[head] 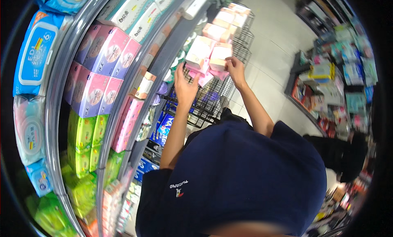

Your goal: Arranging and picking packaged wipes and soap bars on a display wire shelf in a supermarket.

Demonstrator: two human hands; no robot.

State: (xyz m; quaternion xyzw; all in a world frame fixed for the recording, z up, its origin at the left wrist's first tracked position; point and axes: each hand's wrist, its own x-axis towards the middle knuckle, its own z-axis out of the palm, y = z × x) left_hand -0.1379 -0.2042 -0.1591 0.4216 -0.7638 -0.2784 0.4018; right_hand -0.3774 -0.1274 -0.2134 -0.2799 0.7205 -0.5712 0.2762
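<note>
My left hand (186, 89) reaches to the near left corner of a pile in a black wire cart (212, 99). Its fingers and thumb are spread about the end of a pink pack (192, 68), beneath a white and peach tissue pack (199, 51). Whether it grips is unclear. With bent fingers, my right hand (235, 72) holds the near right corner of a second white and peach pack (220, 54). Pink packs with white patterns (206, 79) lie under both. More white and peach packs (216, 32) are stacked toward the cart's far end.
Shelving (103, 157) on the left carries purple and pink tissue packs (109, 53), green packs (83, 135) and blue wet-wipe packs (36, 56). A tiled aisle floor (267, 56) runs right of the cart. Low bins of packaged goods (322, 83) stand farther right, near a dark-clothed person (340, 154).
</note>
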